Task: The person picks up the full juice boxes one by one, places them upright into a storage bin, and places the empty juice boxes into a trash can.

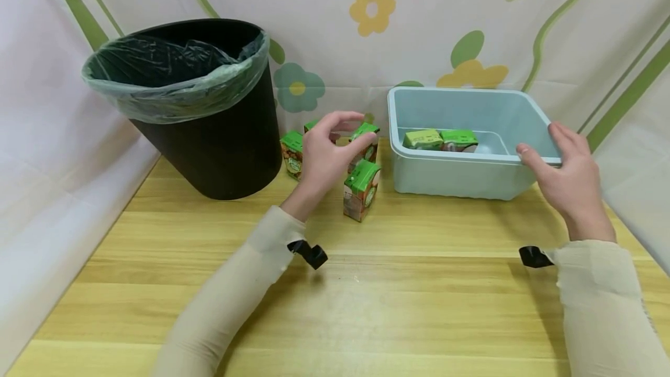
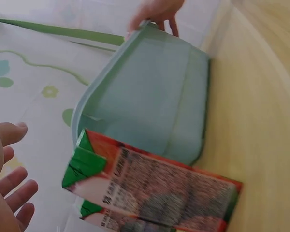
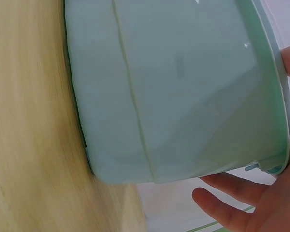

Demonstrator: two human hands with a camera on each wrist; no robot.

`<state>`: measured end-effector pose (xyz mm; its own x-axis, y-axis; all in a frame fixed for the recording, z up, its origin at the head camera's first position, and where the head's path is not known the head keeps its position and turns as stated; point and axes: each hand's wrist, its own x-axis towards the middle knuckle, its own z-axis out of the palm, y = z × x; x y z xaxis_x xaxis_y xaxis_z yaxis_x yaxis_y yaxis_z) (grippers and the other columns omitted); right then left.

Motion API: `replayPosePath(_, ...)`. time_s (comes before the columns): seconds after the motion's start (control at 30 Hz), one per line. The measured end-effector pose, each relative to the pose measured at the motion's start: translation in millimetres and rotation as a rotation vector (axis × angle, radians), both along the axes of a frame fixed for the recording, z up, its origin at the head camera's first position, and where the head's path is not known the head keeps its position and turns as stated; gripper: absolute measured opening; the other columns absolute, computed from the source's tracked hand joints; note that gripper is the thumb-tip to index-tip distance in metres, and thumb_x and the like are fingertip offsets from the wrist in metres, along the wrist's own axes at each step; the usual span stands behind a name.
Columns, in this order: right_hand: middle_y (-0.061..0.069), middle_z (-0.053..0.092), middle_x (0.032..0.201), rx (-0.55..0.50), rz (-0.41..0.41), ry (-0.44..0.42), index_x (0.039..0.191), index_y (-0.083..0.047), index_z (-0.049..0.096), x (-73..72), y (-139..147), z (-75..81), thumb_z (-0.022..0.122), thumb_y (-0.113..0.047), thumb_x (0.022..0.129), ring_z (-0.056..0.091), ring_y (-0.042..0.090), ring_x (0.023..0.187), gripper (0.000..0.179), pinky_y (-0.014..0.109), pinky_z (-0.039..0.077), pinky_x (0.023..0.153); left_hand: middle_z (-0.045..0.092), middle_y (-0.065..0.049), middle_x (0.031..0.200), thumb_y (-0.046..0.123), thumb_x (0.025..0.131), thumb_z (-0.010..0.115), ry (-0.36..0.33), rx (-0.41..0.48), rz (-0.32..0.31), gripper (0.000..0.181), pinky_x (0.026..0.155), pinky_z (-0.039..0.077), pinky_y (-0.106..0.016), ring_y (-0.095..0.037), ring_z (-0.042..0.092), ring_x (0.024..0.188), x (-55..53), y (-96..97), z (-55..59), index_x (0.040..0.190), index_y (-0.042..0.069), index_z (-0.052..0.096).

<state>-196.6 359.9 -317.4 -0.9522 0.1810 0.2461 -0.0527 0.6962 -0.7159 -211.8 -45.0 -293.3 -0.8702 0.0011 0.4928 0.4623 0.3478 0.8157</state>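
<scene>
My left hand (image 1: 325,159) hovers above a group of small juice cartons, its thumb and fingers spread around the top of a green-topped carton (image 1: 370,155). Nearer to me stands another juice carton (image 1: 361,192), upright, with a brown and red body. A third carton (image 1: 293,155) is to the left of the hand, and one more behind is mostly hidden. In the left wrist view the fingers are apart, beside a carton (image 2: 159,186). My right hand (image 1: 573,182) grips the right front corner of a light blue plastic bin (image 1: 455,176), thumb over the rim. Inside lie two cartons (image 1: 423,139).
A black trash can (image 1: 225,156) with a translucent green liner (image 1: 209,95) stands at the back left, close to the cartons. Behind everything hangs a white flowered curtain (image 1: 335,34). The wooden table (image 1: 398,307) stretches toward me under both forearms.
</scene>
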Motion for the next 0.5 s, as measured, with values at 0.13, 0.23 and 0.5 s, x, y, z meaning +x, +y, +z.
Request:
replayPosePath(0.13, 0.007, 0.012, 0.180, 0.000, 0.004, -0.004, 0.170, -0.014, 0.020, -0.8, -1.0, -0.2, 0.058, -0.048, 0.104, 0.012, 0.042, 0.165, 0.084, 0.060, 0.009, 0.135, 0.076, -0.008, 0.122, 0.027, 0.092, 0.085, 0.029, 0.006, -0.006, 0.038, 0.091, 0.054, -0.046, -0.025, 0.069, 0.110, 6.0, -9.1, -13.5, 0.125, 0.011, 0.076)
replayPosePath(0.23, 0.007, 0.012, 0.180, 0.000, 0.003, -0.004, 0.170, -0.014, 0.020, -1.4, -1.5, -0.3, 0.058, -0.048, 0.104, 0.012, 0.042, 0.165, 0.084, 0.059, 0.009, 0.135, 0.075, -0.013, 0.121, 0.025, 0.092, 0.085, 0.032, 0.006, -0.034, 0.037, 0.079, 0.050, -0.044, -0.024, 0.065, 0.098, 12.8, -13.1, -22.2, 0.125, 0.012, 0.076)
replayPosePath(0.5, 0.006, 0.012, 0.180, -0.011, -0.003, -0.009, 0.170, -0.016, 0.019, -0.9, 0.0, -0.5, 0.058, -0.048, 0.104, 0.012, 0.040, 0.165, 0.084, 0.056, 0.008, 0.136, 0.073, -0.008, 0.129, 0.027, 0.090, 0.087, -0.038, -0.039, -0.067, 0.045, 0.093, 0.060, -0.043, -0.023, 0.067, 0.111, 30.2, -15.3, -41.6, 0.130, 0.011, 0.073)
